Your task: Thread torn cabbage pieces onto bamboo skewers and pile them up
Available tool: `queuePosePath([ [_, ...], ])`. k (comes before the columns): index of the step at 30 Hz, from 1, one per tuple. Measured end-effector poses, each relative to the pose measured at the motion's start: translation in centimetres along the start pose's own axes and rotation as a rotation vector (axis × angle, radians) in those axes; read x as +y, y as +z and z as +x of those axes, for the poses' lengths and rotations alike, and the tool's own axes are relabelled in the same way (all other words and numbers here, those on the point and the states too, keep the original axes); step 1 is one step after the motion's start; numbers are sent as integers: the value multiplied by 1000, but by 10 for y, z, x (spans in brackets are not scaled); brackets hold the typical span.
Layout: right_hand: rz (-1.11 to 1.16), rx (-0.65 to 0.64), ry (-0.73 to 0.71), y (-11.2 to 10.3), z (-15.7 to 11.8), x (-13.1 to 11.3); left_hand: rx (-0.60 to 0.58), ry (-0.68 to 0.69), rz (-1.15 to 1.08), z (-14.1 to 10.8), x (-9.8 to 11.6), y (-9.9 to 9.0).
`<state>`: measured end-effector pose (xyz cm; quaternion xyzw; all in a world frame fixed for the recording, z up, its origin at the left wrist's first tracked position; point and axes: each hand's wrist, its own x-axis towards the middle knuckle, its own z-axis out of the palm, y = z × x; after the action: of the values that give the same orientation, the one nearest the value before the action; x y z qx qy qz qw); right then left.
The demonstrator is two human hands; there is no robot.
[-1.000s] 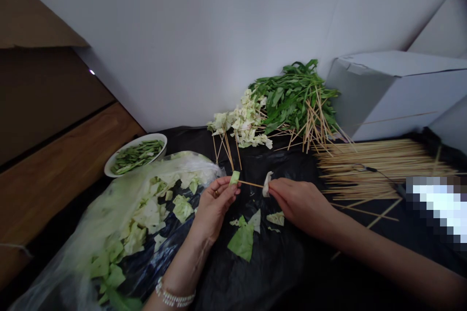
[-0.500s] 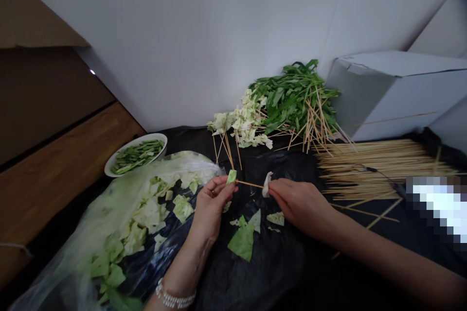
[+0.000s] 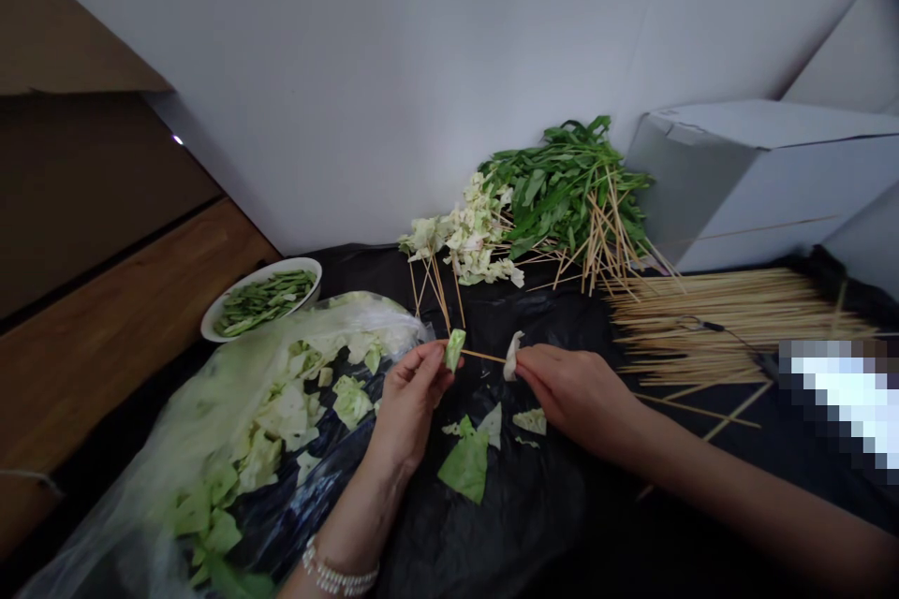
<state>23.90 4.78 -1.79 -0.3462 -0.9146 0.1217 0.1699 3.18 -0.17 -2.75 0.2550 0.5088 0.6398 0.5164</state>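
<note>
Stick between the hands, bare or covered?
Bare: plain wood of the stick shows between the green leaf piece at the left hand and the pale leaf piece at the right hand. Hidden ends: cannot tell.

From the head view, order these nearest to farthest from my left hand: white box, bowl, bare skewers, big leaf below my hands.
From your left hand:
1. Big leaf: just below, rightward.
2. Bowl: to the left, farther back.
3. Bare skewers: off to the right.
4. White box: far right, behind them.

A white box (image 3: 807, 182) stands near the pale wall (image 3: 407, 75)
</note>
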Motion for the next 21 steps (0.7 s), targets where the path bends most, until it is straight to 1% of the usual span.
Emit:
queuePosePath([
  [2,4,9,-6,0,0,1,-17,-70,-77,1,1,-1],
  [4,2,8,-7,0,0,1,-23,-96,-113,2,2,-2],
  [7,-5,-5,4,0,0,2,-17,-75,-129,1,2,-1],
  [11,-4,-5,10,0,0,2,23,-42,-138,2,0,-2],
  [14,-12,-9,14,0,0,2,15,1,-75,4,-3,-4],
  [17,-8,-17,27,0,0,0,11,106,62,4,-4,-6],
  [21,20,-27,38,1,-1,-2,45,216,238,2,-4,-5],
])
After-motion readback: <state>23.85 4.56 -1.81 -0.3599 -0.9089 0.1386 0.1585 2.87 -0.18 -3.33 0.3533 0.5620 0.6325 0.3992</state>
